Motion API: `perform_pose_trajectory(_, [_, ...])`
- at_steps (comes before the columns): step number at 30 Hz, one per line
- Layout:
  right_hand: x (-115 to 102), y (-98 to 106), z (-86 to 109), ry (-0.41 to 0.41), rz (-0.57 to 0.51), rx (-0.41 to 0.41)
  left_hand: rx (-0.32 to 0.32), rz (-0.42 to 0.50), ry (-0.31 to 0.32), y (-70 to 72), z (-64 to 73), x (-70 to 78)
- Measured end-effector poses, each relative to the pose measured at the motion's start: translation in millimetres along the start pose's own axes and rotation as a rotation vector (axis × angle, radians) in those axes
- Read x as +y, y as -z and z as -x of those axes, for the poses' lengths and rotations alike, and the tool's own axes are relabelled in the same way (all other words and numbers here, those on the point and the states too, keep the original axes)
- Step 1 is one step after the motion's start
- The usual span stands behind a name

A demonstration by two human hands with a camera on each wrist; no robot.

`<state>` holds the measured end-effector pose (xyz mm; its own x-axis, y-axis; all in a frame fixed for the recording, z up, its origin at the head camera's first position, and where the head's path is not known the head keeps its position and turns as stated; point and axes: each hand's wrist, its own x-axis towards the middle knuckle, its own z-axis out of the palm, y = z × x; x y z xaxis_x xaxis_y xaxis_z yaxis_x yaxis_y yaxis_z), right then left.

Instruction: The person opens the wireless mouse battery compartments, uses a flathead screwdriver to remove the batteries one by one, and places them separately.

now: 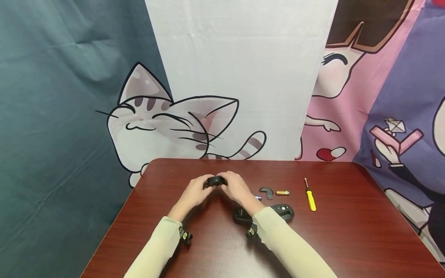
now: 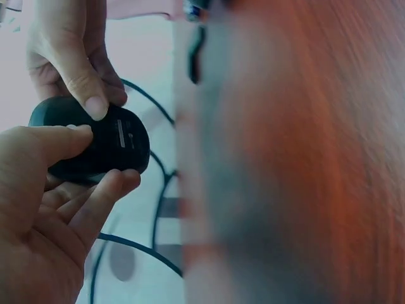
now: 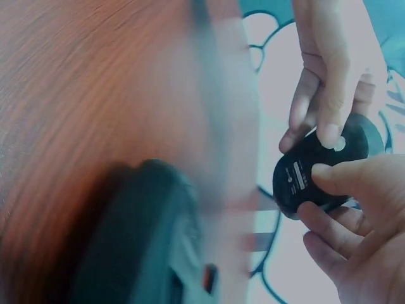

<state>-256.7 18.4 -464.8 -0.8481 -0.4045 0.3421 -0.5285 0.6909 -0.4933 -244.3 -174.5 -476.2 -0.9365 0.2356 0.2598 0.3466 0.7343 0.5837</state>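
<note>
Above the far part of the table, both hands hold a small black computer mouse (image 1: pixel 216 180) between them. In the left wrist view the labelled underside of the mouse (image 2: pixel 104 136) shows. The left hand (image 1: pixel 196 191) grips its left end, the thumb lying on the underside and the fingers curled beneath. From the other end the right hand (image 1: pixel 238 187) pinches it, thumb also on the underside. A pale round spot shows by the left thumb in the right wrist view. Under the right forearm, a second black mouse (image 1: pixel 283 211) lies on the table, partly hidden by the sleeve.
Right of the hands lie a dark curved cover (image 1: pixel 268 192), a gold-coloured battery (image 1: pixel 282 192) and a blue battery (image 1: pixel 258 197) partly hidden by the right wrist. Farther right is a yellow-handled screwdriver (image 1: pixel 311 199). A printed cloth (image 1: pixel 243 69) hangs behind the brown table (image 1: pixel 347 239).
</note>
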Motion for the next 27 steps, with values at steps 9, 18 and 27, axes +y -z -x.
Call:
perform_pose_trajectory(9, [-9.7,38.0,17.0,-0.032,-0.166,-0.027,0.011,0.222,0.007,20.3,13.6,29.7])
perform_pose_trajectory(18, [-6.9,63.7,61.0,-0.129,-0.456,-0.144,-0.013,0.419,0.002,11.3,31.0,63.2])
perform_pose_trajectory(27, [-3.6,74.0,100.4,-0.186,-0.627,-0.082,-0.049,0.635,0.035,-6.1,41.6,95.5])
